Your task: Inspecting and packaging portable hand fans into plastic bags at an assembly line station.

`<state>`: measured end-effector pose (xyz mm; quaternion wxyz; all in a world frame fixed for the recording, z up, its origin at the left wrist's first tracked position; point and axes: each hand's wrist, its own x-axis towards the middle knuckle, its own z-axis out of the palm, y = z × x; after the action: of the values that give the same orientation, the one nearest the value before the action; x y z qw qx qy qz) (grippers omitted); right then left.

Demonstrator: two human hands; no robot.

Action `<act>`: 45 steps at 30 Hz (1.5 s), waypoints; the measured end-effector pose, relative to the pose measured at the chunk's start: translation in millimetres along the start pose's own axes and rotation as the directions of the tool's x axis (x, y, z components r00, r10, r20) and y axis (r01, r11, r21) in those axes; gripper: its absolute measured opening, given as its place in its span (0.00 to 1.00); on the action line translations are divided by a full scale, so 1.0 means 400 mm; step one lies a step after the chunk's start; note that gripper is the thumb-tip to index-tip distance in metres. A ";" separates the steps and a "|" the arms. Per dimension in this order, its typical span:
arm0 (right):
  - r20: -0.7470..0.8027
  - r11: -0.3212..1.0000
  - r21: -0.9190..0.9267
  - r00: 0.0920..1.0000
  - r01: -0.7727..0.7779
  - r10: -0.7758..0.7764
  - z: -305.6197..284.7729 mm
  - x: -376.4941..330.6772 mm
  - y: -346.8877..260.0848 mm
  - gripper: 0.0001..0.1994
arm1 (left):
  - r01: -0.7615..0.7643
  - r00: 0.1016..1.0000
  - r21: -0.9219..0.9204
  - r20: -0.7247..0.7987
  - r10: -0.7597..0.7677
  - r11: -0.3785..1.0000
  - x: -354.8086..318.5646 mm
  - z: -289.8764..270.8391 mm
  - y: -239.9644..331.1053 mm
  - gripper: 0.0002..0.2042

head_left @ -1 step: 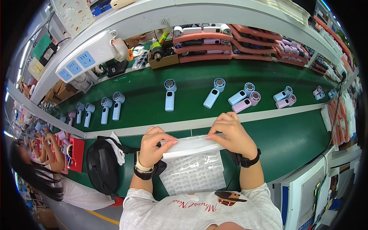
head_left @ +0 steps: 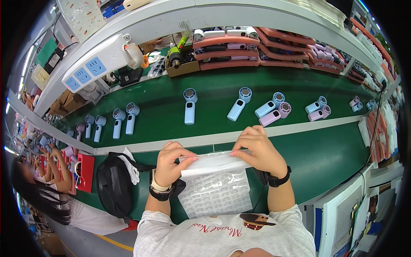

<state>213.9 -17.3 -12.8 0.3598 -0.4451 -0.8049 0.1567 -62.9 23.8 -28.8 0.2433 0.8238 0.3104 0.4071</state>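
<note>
In front of my chest lies a sheet of labels (head_left: 216, 192), with rows of small print and a glossy, see-through look. Its far edge is turned up as a white strip (head_left: 214, 164). My left hand (head_left: 172, 162) pinches the strip's left end between thumb and fingers. At the other end, my right hand (head_left: 257, 147) pinches the far edge in the same way. Both wrists wear dark bands. The sheet's near end reaches close to my shirt. Beyond the white ledge, several handheld fans lie on the green belt, the nearest ones a light blue fan (head_left: 189, 107) and a purple fan (head_left: 276, 114).
A black bag (head_left: 114, 184) sits left of my left arm, with a white cloth (head_left: 130, 166) beside it. Pink trays (head_left: 227, 63) of fans are stacked at the back, near a green power screwdriver (head_left: 175, 55). A power strip (head_left: 98, 64) hangs upper left. A co-worker (head_left: 47, 188) sits far left.
</note>
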 end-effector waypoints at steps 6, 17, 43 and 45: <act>-0.084 1.000 0.021 0.996 -0.008 0.009 -0.016 -0.002 0.005 0.06 | 0.101 0.994 -0.135 -0.023 -0.105 0.986 -0.008 -0.013 -0.014 0.04; -0.149 0.991 0.132 0.989 0.033 -0.013 -0.071 -0.017 0.012 0.07 | 0.190 0.975 -0.329 -0.050 -0.218 0.925 -0.015 -0.045 -0.032 0.03; -0.194 0.959 0.272 0.981 0.083 -0.030 -0.064 -0.020 -0.027 0.15 | 0.392 0.919 -0.492 0.176 -0.352 0.777 -0.016 0.029 -0.121 0.06; -0.205 0.958 0.271 0.978 0.091 -0.035 -0.064 -0.020 -0.030 0.16 | 0.385 0.923 -0.480 0.218 -0.318 0.788 -0.024 0.051 -0.149 0.07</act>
<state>227.7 -32.4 8.3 0.5021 -0.3775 -0.7487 0.2117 -69.4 55.2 -83.9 0.5448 0.6801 0.3222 0.3700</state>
